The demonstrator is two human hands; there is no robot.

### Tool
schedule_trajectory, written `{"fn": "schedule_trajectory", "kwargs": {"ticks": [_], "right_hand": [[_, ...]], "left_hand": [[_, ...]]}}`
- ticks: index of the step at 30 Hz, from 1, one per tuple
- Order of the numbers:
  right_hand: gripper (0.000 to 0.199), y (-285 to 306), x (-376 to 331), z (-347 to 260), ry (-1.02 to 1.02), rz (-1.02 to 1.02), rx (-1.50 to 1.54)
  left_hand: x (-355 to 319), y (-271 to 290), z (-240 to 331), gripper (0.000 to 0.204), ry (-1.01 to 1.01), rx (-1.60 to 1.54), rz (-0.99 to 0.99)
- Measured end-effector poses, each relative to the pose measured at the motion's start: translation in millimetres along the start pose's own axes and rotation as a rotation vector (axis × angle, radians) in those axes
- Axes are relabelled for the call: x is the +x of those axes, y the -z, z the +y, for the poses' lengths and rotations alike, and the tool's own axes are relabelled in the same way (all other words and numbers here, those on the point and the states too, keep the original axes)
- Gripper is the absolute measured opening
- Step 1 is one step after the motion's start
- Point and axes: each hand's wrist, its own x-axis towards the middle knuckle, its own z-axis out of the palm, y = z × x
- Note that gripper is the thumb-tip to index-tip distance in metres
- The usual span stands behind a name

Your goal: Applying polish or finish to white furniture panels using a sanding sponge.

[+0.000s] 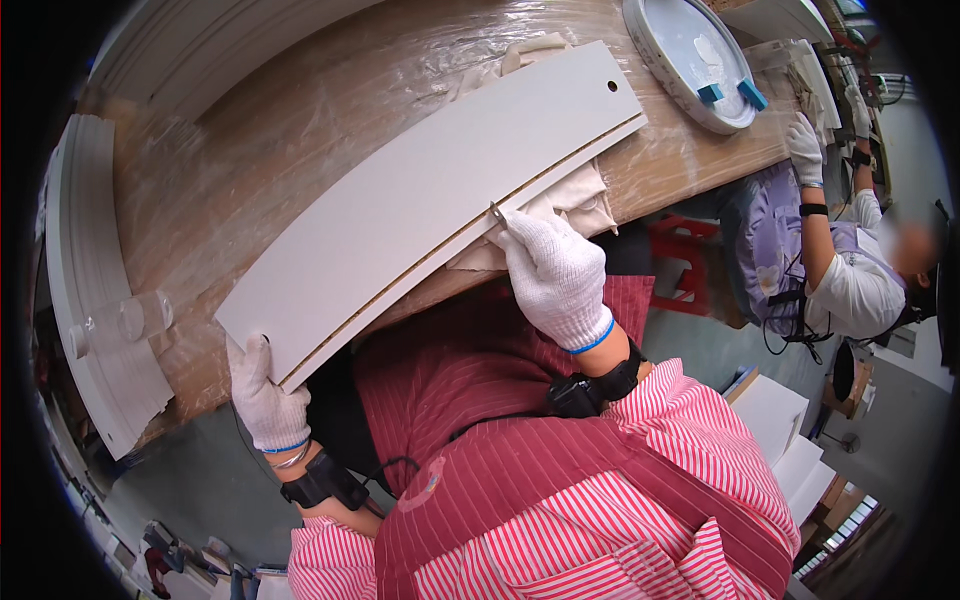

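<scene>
A long white board [430, 190] lies slantwise across the table, with a brown groove along its near edge and a dark hole near its far right corner. My left hand [266, 395], in a white knit glove, is closed on the board's lower left end. My right hand [555, 265], gloved too, pinches a small metal blade-like tool [496, 213], its tip at the groove; most of the tool is hidden by the fingers. Beneath the board's right part, a crumpled cream cloth [580, 200] sticks out.
Stacked white boards [95, 290] stand at the left, beside a clear plastic bottle [145, 316]. At the far right of the film-covered table [290, 170] is a round white lid [690, 60] holding blue blocks [751, 95]. A co-worker [850, 270] works on the right, near a red stool [683, 262].
</scene>
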Motion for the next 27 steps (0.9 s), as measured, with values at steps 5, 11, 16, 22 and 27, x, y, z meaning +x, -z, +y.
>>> {"fn": "schedule_trajectory", "kwargs": {"ticks": [5, 11, 16, 22, 27], "right_hand": [[0.029, -4.0, -2.2, 5.4, 0.115, 0.016, 0.032], [0.023, -1.7, -1.7, -1.2, 0.17, -0.029, 0.069], [0.028, -2.3, -2.7, -1.9, 0.194, -0.02, 0.052], [0.027, -5.7, -4.6, 0.7, 0.206, -0.049, 0.095], [0.026, -12.2, -6.5, -14.5, 0.187, -0.021, 0.082]], "left_hand": [[1.9, 2.5, 0.6, 0.055, 0.01, -0.059, -0.043], [0.8, 1.6, 0.2, 0.053, 0.011, -0.036, -0.019], [-0.1, 0.2, 0.0, 0.053, -0.005, -0.019, -0.026], [-0.1, 0.8, -0.6, 0.053, -0.006, -0.01, -0.008], [0.1, 0.4, -0.3, 0.055, -0.001, -0.006, 0.012]]}}
